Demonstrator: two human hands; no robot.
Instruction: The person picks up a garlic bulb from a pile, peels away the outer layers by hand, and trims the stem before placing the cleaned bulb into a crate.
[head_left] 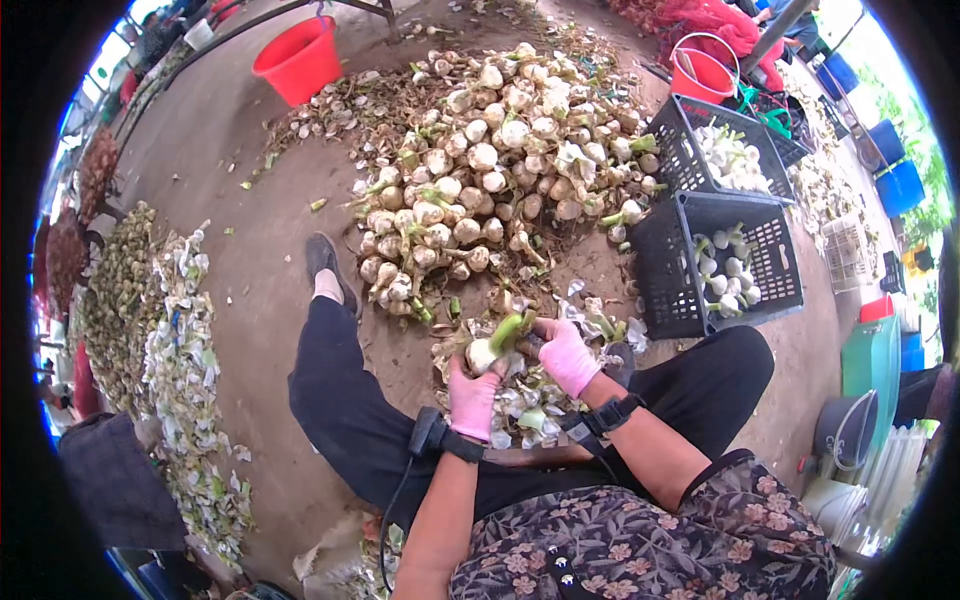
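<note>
In a pink glove, my left hand is closed round a white garlic bulb with a thick green stem pointing up and right. My right hand, also gloved in pink, is closed beside that stem. Something dark shows at its fingertips, too small to identify. Below both hands, peeled skins and leaf scraps lie between my legs. Just ahead, a large heap of unpeeled garlic with cut stems spreads over the ground.
Right of the heap stand a black crate with several white bulbs and another black crate holding more. Red buckets stand farther back. Garlic and skins line the left; a grey bucket stands at right.
</note>
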